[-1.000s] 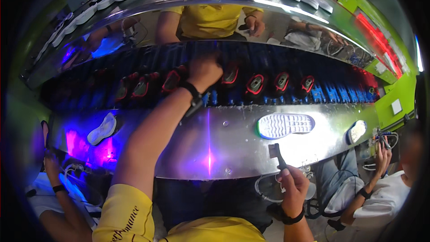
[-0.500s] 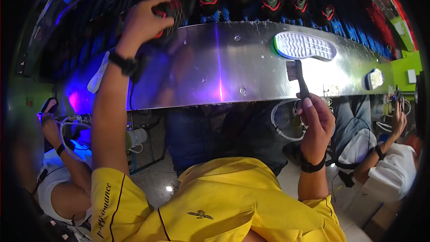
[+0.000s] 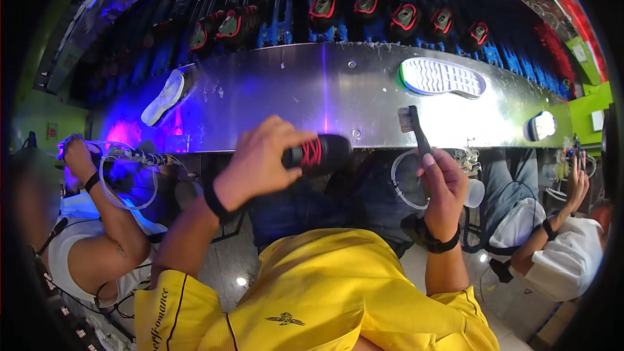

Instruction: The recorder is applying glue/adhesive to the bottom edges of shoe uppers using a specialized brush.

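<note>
The left hand (image 3: pixel 263 159) holds a black shoe (image 3: pixel 333 155) near the bench (image 3: pixel 260 97). The right hand (image 3: pixel 445 188) holds a brush (image 3: pixel 421 136), not touching the shoe. A white sole (image 3: pixel 443 78) (wavy lines up) lies on the bench, not joined to the shoe.

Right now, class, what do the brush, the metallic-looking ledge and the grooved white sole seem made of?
Brush: probably plastic, dark smooth handle; bristle fibre unclear.
Ledge: metal, likely steel, satin sheen with streaked reflections.
Sole: perhaps rubber or foam, white, seemingly moulded grooves.
</note>
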